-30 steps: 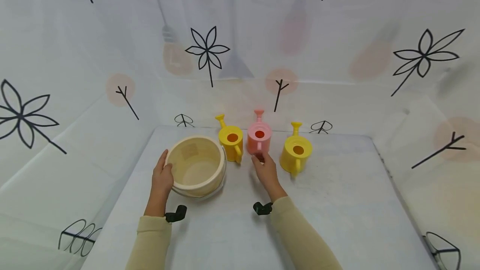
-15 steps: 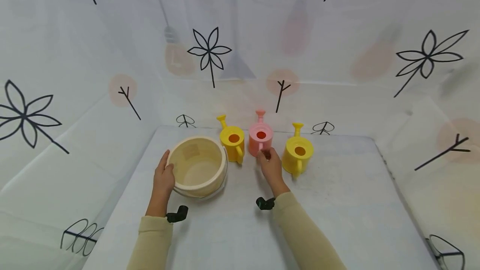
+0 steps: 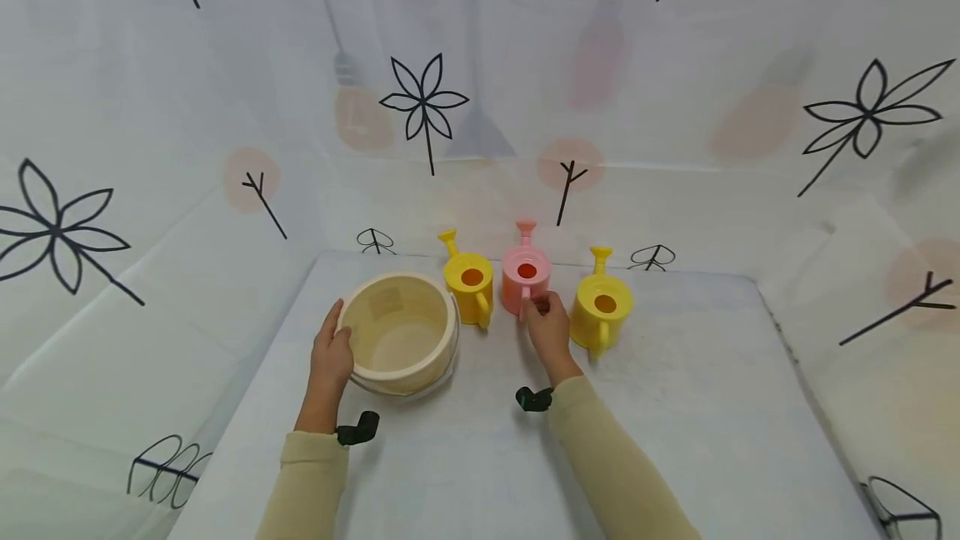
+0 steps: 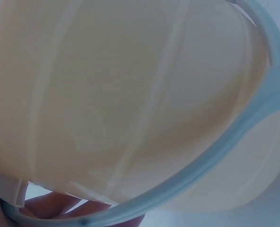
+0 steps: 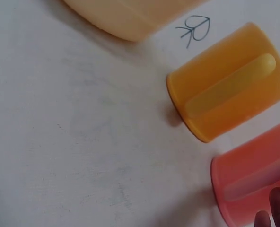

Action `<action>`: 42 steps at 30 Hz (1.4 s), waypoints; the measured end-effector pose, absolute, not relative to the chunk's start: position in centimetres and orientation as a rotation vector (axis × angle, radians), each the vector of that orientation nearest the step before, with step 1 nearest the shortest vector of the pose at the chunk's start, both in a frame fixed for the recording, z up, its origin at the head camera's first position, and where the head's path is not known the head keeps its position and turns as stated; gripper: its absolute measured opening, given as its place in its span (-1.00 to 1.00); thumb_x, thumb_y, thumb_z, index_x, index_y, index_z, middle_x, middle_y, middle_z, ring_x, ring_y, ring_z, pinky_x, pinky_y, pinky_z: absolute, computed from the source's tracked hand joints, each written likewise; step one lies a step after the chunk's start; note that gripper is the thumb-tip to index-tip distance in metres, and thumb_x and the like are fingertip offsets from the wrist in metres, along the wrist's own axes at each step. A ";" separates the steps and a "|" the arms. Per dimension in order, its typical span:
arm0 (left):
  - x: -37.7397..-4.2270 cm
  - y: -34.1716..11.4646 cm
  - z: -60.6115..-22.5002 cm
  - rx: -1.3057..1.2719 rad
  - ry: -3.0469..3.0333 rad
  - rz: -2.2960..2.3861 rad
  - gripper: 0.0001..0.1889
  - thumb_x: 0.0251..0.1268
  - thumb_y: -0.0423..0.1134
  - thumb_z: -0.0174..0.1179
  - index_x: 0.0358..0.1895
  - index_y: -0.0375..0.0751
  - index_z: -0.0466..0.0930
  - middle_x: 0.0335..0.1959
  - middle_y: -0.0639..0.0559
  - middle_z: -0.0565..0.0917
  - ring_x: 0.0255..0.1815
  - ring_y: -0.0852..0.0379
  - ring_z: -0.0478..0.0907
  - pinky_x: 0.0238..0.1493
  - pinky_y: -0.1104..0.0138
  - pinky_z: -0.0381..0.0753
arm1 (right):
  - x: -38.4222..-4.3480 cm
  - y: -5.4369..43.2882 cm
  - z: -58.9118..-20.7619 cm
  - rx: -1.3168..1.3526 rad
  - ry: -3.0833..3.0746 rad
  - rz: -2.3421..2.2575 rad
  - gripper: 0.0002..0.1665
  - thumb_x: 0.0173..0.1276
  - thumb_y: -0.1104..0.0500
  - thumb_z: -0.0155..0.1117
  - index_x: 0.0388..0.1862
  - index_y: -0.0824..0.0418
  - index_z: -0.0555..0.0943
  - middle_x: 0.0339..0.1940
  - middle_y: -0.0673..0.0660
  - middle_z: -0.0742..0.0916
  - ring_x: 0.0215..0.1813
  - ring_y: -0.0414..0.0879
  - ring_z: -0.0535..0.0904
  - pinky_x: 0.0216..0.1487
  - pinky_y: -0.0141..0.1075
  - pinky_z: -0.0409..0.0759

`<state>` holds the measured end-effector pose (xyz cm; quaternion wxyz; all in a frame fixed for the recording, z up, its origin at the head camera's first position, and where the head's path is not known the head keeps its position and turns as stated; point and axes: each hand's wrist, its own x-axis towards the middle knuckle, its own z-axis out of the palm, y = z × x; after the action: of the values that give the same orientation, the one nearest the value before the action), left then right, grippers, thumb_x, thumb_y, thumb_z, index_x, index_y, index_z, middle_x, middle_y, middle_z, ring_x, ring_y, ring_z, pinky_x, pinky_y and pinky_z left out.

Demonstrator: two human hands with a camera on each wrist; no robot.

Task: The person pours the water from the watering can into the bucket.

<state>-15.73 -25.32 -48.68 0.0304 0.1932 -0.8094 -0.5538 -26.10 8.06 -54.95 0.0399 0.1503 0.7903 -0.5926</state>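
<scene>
In the head view my left hand grips the near left side of a cream bucket, thumb at the rim and fingers along the outer wall. The left wrist view is filled by the bucket's wall and its pale bail handle, with fingers showing behind the handle. My right hand is at the handle of a pink watering can. In the right wrist view its fingertips overlap the pink can's body beside the handle. A yellow watering can stands left of the pink one, another yellow watering can right of it.
All stand on a white-covered table; the three cans form a row near its back edge, spouts pointing away. A printed white cloth hangs behind and at both sides. A small black device sits at each wrist.
My right hand has shifted slightly right and up, from the front of the pink watering can to beside its handle. The left hand keeps its hold on the bucket; the view has drifted slightly.
</scene>
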 end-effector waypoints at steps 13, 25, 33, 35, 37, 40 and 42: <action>-16.0 -25.3 -49.0 0.566 -2.476 -1.707 -0.43 0.54 -0.21 -0.33 0.55 0.24 -0.05 0.59 0.10 0.00 0.60 0.02 -0.10 0.57 0.07 -0.04 | -27.0 7.3 -55.1 0.555 2.352 -1.817 -0.37 0.38 -0.38 0.00 0.14 0.04 0.46 0.01 0.07 0.58 0.06 -0.02 0.45 0.17 -0.18 0.57; -15.8 -25.4 -48.8 0.576 -2.486 -1.718 -0.44 0.55 -0.18 -0.33 0.55 0.30 -0.05 0.59 0.12 0.00 0.60 0.01 -0.09 0.57 0.05 -0.03 | -27.7 6.8 -55.3 0.550 2.316 -1.841 -0.36 0.44 -0.33 -0.09 0.19 0.05 0.55 0.11 0.06 0.63 0.11 0.01 0.44 0.32 -0.08 0.48; -15.8 -25.4 -48.9 0.560 -2.479 -1.719 -0.43 0.54 -0.20 -0.32 0.55 0.25 -0.04 0.58 0.10 0.01 0.60 0.01 -0.09 0.57 0.06 -0.04 | -27.7 6.8 -55.5 0.513 2.230 -1.875 -0.34 0.46 -0.37 -0.19 0.07 0.09 0.56 0.04 0.09 0.60 0.10 -0.01 0.40 0.28 -0.12 0.45; -15.9 -25.3 -48.9 0.560 -2.477 -1.723 -0.43 0.54 -0.21 -0.32 0.55 0.24 -0.04 0.58 0.10 0.01 0.60 0.01 -0.09 0.57 0.06 -0.04 | -27.7 6.8 -55.5 0.502 2.198 -1.869 -0.32 0.46 -0.39 -0.21 0.09 0.07 0.55 0.06 0.07 0.60 0.12 -0.01 0.40 0.31 -0.11 0.44; -15.9 -25.3 -48.9 0.561 -2.478 -1.725 -0.43 0.54 -0.20 -0.32 0.55 0.25 -0.05 0.59 0.10 0.01 0.60 0.01 -0.08 0.57 0.05 -0.03 | -27.8 7.0 -55.6 0.494 2.175 -1.856 -0.31 0.45 -0.41 -0.23 0.10 0.06 0.54 0.06 0.07 0.60 0.12 -0.01 0.40 0.31 -0.11 0.43; -16.0 -25.4 -49.0 0.561 -2.482 -1.718 -0.43 0.54 -0.20 -0.32 0.55 0.26 -0.05 0.59 0.10 0.01 0.60 0.00 -0.07 0.57 0.04 -0.02 | -27.7 7.2 -55.7 0.479 2.157 -1.842 -0.29 0.44 -0.43 -0.24 0.08 0.06 0.54 0.02 0.08 0.60 0.10 -0.01 0.41 0.29 -0.12 0.44; -16.0 -25.4 -49.0 0.559 -2.486 -1.709 -0.43 0.54 -0.20 -0.32 0.55 0.26 -0.05 0.59 0.10 0.01 0.60 0.00 -0.07 0.57 0.04 -0.01 | -27.7 7.3 -55.8 0.476 2.143 -1.853 -0.31 0.44 -0.42 -0.22 0.07 0.06 0.53 0.01 0.08 0.59 0.10 -0.01 0.41 0.28 -0.14 0.44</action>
<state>-16.00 -25.44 -49.01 0.0367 0.1822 -0.8097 -0.5566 -27.70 7.27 -55.84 0.1339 0.1641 0.7393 -0.6391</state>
